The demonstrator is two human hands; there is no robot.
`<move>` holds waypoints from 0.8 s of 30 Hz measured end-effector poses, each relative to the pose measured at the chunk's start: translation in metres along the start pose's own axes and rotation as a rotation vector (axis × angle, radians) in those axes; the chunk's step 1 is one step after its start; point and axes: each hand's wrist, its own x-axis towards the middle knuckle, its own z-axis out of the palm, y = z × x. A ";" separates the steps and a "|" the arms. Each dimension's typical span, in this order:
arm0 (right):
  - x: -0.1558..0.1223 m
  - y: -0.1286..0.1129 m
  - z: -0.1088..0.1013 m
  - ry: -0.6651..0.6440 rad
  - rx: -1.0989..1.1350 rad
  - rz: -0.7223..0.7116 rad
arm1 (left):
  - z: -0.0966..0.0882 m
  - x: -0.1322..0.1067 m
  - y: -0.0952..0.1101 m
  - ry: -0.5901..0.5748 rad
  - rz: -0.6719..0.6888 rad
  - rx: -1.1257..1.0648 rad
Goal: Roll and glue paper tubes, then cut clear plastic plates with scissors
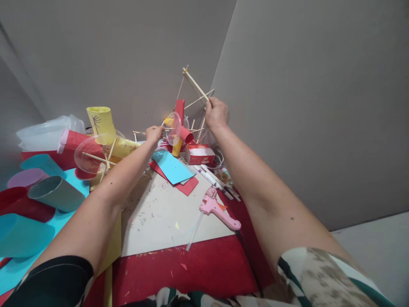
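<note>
Both my arms reach to the far end of the table, where a wheel-like model stands, made of thin wooden sticks, clear plastic discs [173, 128] and red and yellow paper tubes. My right hand [217, 114] is closed round a wooden stick frame [195, 83], whose tip points up and to the left. On the left of the model, my left hand [154, 134] pinches a thin wooden stick [167, 128] beside the clear disc. A red paper tube [187, 134] and a yellow one [177, 148] sit around the discs. Some joints are hidden behind the hands.
A pink glue gun [220, 209] with a glue stick lies on the white board [153, 221]. Blue card [174, 165], markers [212, 175] and a red box [200, 154] are nearby. Paper tubes [59, 194], plastic containers [47, 132] and a second stick-and-disc wheel [92, 157] crowd the left. Grey walls enclose the back.
</note>
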 end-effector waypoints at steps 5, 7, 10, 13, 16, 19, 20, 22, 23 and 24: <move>-0.009 0.005 -0.003 -0.019 -0.166 -0.087 | 0.004 -0.001 -0.003 -0.004 0.028 0.059; -0.017 0.006 -0.005 -0.066 -0.222 -0.103 | 0.005 -0.002 -0.006 0.020 0.049 0.084; -0.032 0.007 -0.009 -0.167 -0.274 -0.090 | 0.003 -0.006 -0.010 0.094 0.096 0.125; -0.050 0.006 -0.019 -0.182 -0.289 -0.087 | -0.002 -0.012 -0.012 0.173 0.142 0.163; -0.071 -0.003 -0.033 -0.137 -0.292 -0.148 | -0.005 -0.023 -0.009 0.208 0.172 0.185; -0.097 -0.020 -0.048 -0.074 -0.203 -0.238 | -0.007 -0.040 -0.002 0.212 0.206 0.201; -0.106 -0.027 -0.051 -0.041 -0.139 -0.269 | -0.008 -0.048 -0.001 0.211 0.227 0.205; -0.124 -0.039 -0.056 0.000 0.016 -0.299 | -0.014 -0.070 0.001 0.199 0.287 0.209; -0.132 -0.044 -0.056 -0.004 0.092 -0.290 | -0.019 -0.085 -0.001 0.171 0.346 0.205; -0.139 -0.049 -0.056 -0.032 0.159 -0.270 | -0.026 -0.102 -0.003 0.124 0.392 0.196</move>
